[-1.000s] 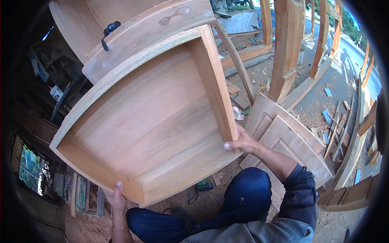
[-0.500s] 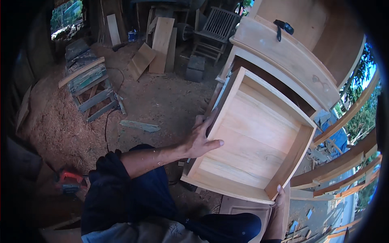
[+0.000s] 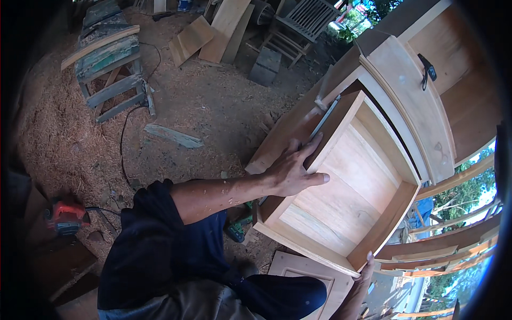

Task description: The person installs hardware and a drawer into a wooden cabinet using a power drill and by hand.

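A pale wooden drawer [image 3: 349, 186] with a curved front rests tilted against the opening of a wooden cabinet [image 3: 402, 90]; its far end is in or close at the opening. My left hand [image 3: 296, 172] grips the drawer's left side wall, thumb inside over the rim and fingers outside. Along that wall runs a thin metal slide rail [image 3: 326, 118]. At the near right corner my right hand [image 3: 365, 272] supports the drawer, its thumb on the outer edge and most fingers hidden beneath. Nothing lies inside the drawer.
A panelled wooden board [image 3: 296, 265] lies by my knee, a green power tool [image 3: 239, 228] beside my leg. Left are a red power tool [image 3: 66, 216], a cord [image 3: 124, 149] and a workbench [image 3: 109, 66]. Behind stand loose boards [image 3: 226, 32], a block [image 3: 265, 66] and a slatted chair [image 3: 309, 21].
The view has shifted, so the cabinet sits farther right. The drawer has come closer to the cabinet, and the dark gap at its far end is narrower. Both hands keep their hold.
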The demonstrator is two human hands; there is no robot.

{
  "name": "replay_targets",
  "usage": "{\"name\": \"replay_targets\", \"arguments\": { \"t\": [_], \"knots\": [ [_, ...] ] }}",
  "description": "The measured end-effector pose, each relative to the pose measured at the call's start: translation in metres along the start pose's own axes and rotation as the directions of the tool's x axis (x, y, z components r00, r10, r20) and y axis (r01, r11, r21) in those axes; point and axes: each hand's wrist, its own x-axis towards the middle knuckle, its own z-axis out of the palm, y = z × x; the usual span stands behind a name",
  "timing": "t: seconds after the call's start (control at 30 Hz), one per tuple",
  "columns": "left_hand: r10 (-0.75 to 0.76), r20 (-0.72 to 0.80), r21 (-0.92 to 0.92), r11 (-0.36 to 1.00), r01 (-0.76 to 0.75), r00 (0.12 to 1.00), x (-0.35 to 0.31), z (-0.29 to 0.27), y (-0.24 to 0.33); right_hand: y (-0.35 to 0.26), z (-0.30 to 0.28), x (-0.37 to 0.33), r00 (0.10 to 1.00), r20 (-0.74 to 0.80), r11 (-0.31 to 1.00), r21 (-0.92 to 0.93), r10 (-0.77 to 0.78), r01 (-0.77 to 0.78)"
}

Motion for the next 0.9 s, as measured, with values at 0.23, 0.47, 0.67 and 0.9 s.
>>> {"name": "replay_targets", "arguments": {
  "t": [0.23, 0.47, 0.67, 0.9],
  "knots": [
    [0.010, 0.031, -0.029, 1.000, -0.009, 0.999, 0.008, -0.010, 0.010, -0.024, -0.015, -0.008, 1.000, 0.018, 0.999, -0.041, 0.006, -0.005],
    [0.035, 0.114, -0.045, 0.999, -0.029, 0.993, 0.025, -0.024, 0.037, -0.082, -0.035, -0.020, 0.997, 0.008, 0.972, -0.220, 0.081, -0.078],
    [-0.071, 0.155, -0.101, 0.991, 0.087, 0.985, 0.024, -0.018, 0.044, -0.108, -0.035, -0.011, 0.995, 0.089, 0.903, -0.430, 0.047, -0.004],
    [0.049, 0.178, -0.235, 0.972, -0.006, 0.983, 0.033, -0.023, 0.082, -0.149, -0.034, -0.010, 0.964, 0.248, 0.922, -0.386, 0.096, 0.008]
  ]
}}
